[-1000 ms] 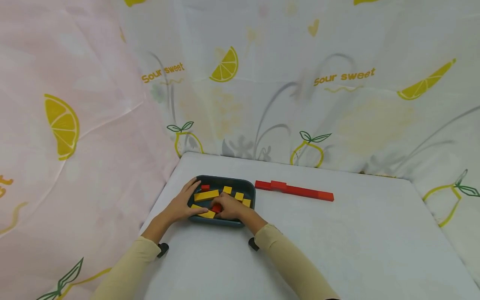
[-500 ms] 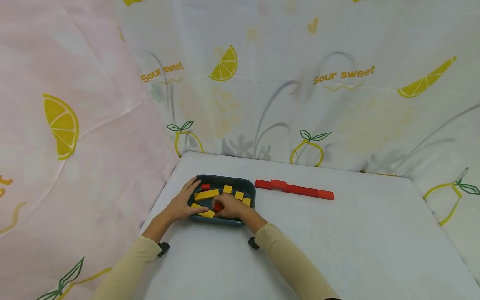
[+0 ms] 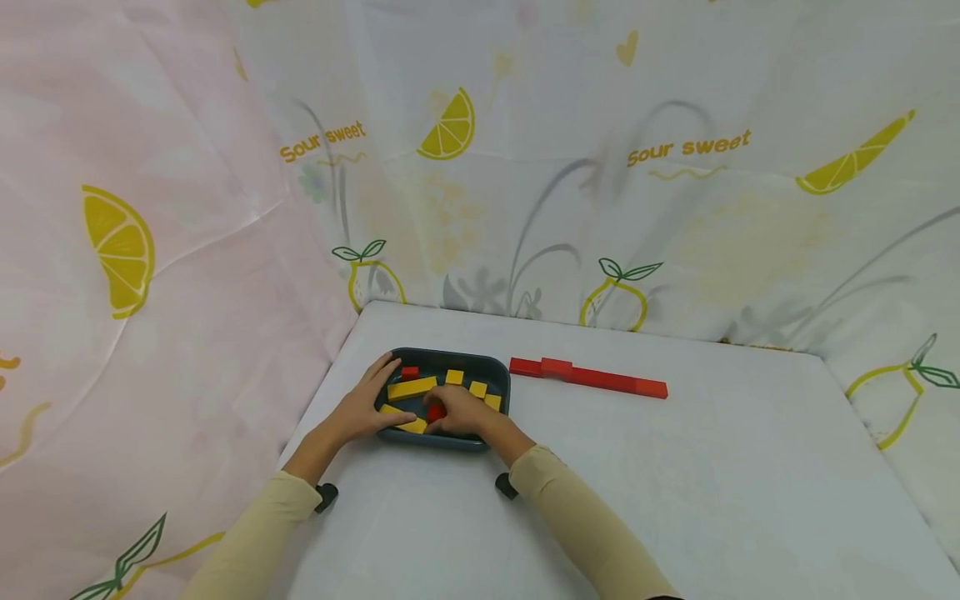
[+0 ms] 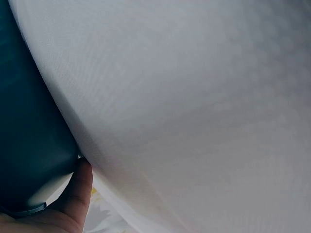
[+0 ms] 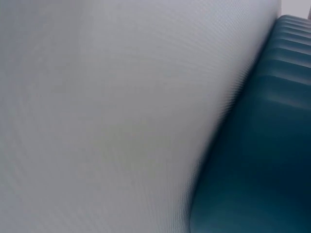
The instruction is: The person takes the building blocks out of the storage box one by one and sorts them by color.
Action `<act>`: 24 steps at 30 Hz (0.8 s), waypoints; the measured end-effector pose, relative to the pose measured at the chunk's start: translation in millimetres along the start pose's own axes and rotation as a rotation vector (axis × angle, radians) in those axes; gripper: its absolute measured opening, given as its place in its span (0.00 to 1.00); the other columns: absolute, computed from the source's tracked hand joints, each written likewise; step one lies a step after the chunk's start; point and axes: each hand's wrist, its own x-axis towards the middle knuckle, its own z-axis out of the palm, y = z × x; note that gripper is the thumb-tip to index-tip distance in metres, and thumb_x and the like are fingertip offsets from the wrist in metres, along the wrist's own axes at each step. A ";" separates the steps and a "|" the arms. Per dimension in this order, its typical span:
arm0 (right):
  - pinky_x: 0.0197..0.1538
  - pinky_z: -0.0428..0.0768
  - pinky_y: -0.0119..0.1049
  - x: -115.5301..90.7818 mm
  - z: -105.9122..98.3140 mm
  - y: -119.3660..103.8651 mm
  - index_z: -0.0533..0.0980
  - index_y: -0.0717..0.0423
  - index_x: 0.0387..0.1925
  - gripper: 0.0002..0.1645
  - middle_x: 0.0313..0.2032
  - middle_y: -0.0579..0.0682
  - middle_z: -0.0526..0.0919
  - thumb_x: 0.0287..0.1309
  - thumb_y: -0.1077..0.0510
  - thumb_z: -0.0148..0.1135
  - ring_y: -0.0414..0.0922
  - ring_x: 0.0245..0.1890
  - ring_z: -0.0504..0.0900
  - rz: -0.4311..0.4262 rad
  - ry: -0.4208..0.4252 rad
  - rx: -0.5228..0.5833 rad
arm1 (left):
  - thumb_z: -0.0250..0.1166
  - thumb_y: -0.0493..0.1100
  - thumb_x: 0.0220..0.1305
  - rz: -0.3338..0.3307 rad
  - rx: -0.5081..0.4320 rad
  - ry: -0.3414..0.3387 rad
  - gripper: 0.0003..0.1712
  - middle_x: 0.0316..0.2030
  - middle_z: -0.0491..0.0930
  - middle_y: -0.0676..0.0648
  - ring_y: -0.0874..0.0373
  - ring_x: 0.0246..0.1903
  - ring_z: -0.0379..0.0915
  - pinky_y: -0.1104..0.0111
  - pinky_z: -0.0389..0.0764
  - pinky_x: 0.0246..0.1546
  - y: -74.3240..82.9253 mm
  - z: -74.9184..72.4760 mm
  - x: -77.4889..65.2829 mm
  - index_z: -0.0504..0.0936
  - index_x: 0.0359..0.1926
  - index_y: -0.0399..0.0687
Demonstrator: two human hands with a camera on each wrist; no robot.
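Observation:
In the head view a dark teal tray (image 3: 491, 364) holds red and yellow wooden blocks. My left hand (image 3: 358, 414) grips the tray's left side, fingers along the outer wall and thumb reaching over the front rim to a yellow block (image 3: 397, 417). In the left wrist view one finger (image 4: 80, 189) lies against the tray's outside (image 4: 29, 116). My right hand (image 3: 463, 412) reaches into the tray over its front right rim. Its thumb and curled forefinger pinch a red block (image 3: 435, 412), partly hidden by the hand. The right wrist view has only the tray's side (image 5: 252, 160) and the table.
Inside the tray lie a long yellow block (image 3: 412, 388), a small red block (image 3: 409, 372) and several small yellow blocks (image 3: 477, 389). A row of red blocks (image 3: 600, 378) lies on the white table (image 3: 675, 483) to the tray's right. A lemon-print cloth (image 3: 480, 183) hangs behind.
The pinched red block has shifted slightly within the tray along with my right hand. The front yellow block's right end has moved slightly left. My left hand keeps its place on the tray.

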 end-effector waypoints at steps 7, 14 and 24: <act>0.40 0.77 0.24 1.7 -0.6 0.9 0.82 0.58 0.52 0.24 0.41 0.46 0.84 0.56 0.50 0.72 0.37 0.37 0.75 -0.031 0.010 -0.010 | 0.71 0.69 0.51 0.001 0.012 0.006 0.62 0.79 0.41 0.44 0.37 0.73 0.52 0.34 0.65 0.61 -0.4 0.4 0.2 0.48 0.79 0.57; 0.34 0.70 0.24 2.1 -1.2 3.4 0.81 0.55 0.56 0.25 0.39 0.47 0.83 0.59 0.50 0.70 0.38 0.33 0.71 -0.144 0.034 -0.048 | 0.71 0.68 0.51 0.004 0.009 0.006 0.62 0.79 0.41 0.44 0.37 0.73 0.51 0.34 0.65 0.62 0.6 0.0 1.6 0.49 0.79 0.56; 0.42 0.74 0.26 -1.5 -2.2 2.3 0.83 0.51 0.54 0.23 0.47 0.48 0.80 0.56 0.51 0.73 0.39 0.42 0.72 -0.122 0.059 -0.034 | 0.72 0.67 0.52 0.008 0.011 0.005 0.61 0.79 0.41 0.43 0.36 0.73 0.51 0.33 0.65 0.61 -0.3 1.0 1.4 0.50 0.78 0.56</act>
